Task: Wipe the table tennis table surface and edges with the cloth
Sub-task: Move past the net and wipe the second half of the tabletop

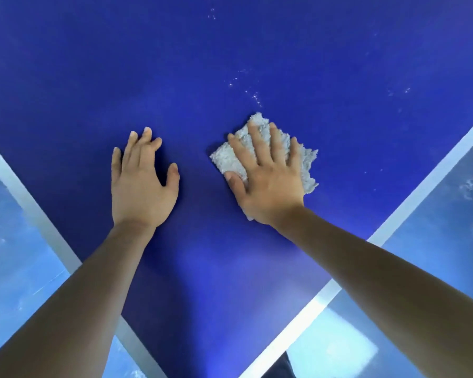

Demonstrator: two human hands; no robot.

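Your right hand point(268, 184) presses the cloth point(230, 159) flat-fingered; your left hand point(142, 184) rests spread on the desk point(202, 64), white edges point(432, 180) either side, wide blue beyond.

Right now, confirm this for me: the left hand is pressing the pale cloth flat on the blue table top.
Wrong hand. The right hand is pressing the pale cloth flat on the blue table top; the left hand touches the table bare beside it. The head view shows this.

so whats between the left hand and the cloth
Nothing: in the head view only bare blue table separates the left hand from the cloth.
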